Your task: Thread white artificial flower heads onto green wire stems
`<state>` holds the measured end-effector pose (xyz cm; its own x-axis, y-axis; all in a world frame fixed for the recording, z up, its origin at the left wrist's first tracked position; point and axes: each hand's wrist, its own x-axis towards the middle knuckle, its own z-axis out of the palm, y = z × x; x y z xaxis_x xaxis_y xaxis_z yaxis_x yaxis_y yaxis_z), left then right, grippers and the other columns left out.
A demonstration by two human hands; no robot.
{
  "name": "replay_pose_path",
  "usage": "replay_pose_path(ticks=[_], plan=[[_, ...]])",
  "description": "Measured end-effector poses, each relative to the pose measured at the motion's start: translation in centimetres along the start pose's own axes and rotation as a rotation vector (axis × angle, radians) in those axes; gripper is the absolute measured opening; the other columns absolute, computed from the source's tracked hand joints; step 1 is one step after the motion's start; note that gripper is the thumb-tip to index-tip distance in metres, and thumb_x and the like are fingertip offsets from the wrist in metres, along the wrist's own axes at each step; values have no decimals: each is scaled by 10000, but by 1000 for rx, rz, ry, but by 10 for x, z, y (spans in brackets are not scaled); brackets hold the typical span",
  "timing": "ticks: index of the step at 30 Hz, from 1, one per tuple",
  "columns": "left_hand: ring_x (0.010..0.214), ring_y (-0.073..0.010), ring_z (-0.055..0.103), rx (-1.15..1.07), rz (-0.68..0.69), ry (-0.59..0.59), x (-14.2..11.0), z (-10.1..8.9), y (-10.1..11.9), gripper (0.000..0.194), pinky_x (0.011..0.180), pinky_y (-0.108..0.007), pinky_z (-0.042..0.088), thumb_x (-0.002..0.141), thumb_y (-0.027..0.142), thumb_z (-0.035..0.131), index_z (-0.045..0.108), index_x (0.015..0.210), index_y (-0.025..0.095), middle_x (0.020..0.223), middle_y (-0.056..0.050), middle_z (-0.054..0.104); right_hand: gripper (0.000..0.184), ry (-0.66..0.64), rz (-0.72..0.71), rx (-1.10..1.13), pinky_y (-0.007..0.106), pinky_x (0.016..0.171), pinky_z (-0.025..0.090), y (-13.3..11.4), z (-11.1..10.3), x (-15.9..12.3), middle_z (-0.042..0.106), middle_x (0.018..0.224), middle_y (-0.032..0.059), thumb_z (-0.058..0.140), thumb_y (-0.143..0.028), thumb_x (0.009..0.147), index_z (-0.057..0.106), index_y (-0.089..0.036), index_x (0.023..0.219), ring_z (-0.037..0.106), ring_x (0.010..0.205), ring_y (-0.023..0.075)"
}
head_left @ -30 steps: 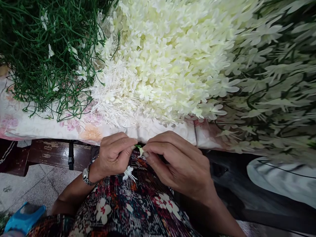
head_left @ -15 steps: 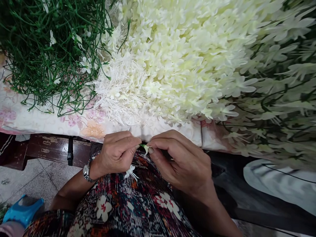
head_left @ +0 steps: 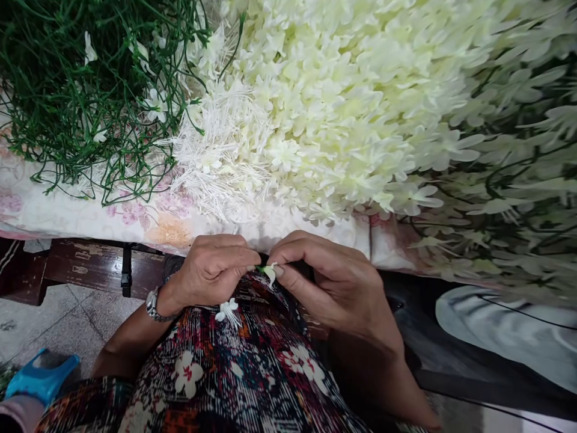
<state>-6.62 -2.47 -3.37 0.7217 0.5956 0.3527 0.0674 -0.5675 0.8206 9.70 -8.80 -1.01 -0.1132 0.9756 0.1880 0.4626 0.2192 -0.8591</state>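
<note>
My left hand [head_left: 216, 270] is closed in a pinch on a green artificial flower stem [head_left: 259, 268], of which only a short tip shows past the fingers. At that tip sits a small white artificial flower [head_left: 270, 273]. The thumb and forefinger of my right hand [head_left: 336, 288] pinch this flower from the other side, so part of it is covered. Below my left hand hangs another white flower [head_left: 228, 311] with thin white strands; whether it belongs to the same stem is hidden by the hand.
Ahead, a table with a floral cloth [head_left: 169, 228] bears tangled green stems [head_left: 90, 108], white strands [head_left: 220, 150] and a large heap of cream petals [head_left: 338, 120]. Finished-looking white flowers [head_left: 509, 180] lie at right. A brown wooden bench [head_left: 90, 264] and blue plastic object [head_left: 42, 376] are at left.
Both hands stay at the same spot, pinching the stem and flower. The flower at the stem tip shows a little more, and the hanging flower has shifted slightly left. The view moved slightly.
</note>
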Motion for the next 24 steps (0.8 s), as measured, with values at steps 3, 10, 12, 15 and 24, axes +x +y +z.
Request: replay_pose_path(ticks=[3,10,12,15,24], plan=[[535,-73,465,-14,-12,21,0,1,1,138,490,-198,373,775,93,458,580,741,147,587,-1,549,91,20,-26,-43,213,555,429,0,2,-1,546,672,7,520,-80,706,529,-156,754,510,634,87],[510,-70,459,-41,-82,123,0,7,3,95,471,-198,364,759,111,484,572,739,142,563,13,505,144,174,-148,-309,249,589,450,-1,11,-8,568,698,30,540,-67,673,528,-160,782,526,668,122],[510,-68,455,-43,-89,144,-1,8,3,84,475,-198,366,752,111,493,568,749,147,568,17,497,142,209,-163,-358,253,591,449,-1,14,-9,572,702,27,539,-70,673,524,-165,778,525,666,123],[511,-65,441,-38,-80,154,-1,9,2,81,475,-198,359,743,97,502,566,754,146,567,19,487,146,225,-160,-372,253,593,448,0,17,-10,571,706,27,538,-66,675,520,-164,780,522,669,121],[520,-67,420,-39,-72,142,-1,10,2,92,479,-200,352,754,88,479,554,740,139,566,18,473,130,192,-142,-254,244,586,452,3,19,-9,556,698,28,518,-72,692,514,-156,791,528,670,116]])
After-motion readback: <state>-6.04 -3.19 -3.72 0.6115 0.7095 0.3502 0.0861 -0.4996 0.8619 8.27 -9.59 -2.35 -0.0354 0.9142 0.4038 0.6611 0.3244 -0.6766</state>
